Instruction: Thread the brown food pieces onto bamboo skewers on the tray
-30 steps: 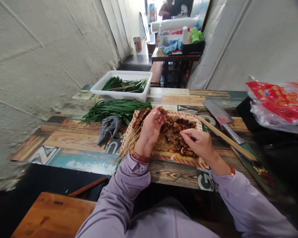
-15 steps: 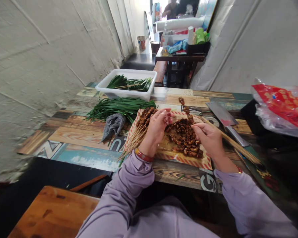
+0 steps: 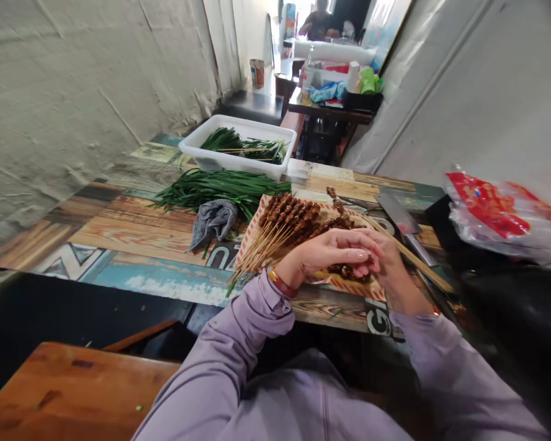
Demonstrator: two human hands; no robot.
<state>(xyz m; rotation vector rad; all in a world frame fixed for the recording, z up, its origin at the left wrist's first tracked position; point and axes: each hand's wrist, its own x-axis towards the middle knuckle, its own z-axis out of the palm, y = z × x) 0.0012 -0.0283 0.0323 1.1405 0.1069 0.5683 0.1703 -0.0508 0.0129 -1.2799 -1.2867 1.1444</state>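
- Since half a second ago, my left hand (image 3: 335, 249) has swung rightward across the tray (image 3: 356, 286) and now overlaps my right hand (image 3: 392, 269); more of the skewer pile (image 3: 289, 214) shows.
- My right hand pinches a skewer (image 3: 337, 205), though most of its fingertips are hidden behind my left.
- My left hand is loosely bent, thumb and fingers reaching over the right; I cannot tell whether it grasps anything.
- That skewer rises above my hands, leaning to the left, threaded with dark, glossy meat.
- Beside it, the skewer pile lies on the left of the tray, bare ends towards me.
- Some loose meat (image 3: 346, 269) shows in the tray just below my hands.
- Beyond the tray to the left lie greens (image 3: 211, 190) and a grey cloth (image 3: 215, 222), touching; behind them stands a white tub (image 3: 197, 152) holding more greens.
- Bare sticks (image 3: 417, 263) and a cleaver (image 3: 397, 211) lie on the surface (image 3: 119, 236) to my right.
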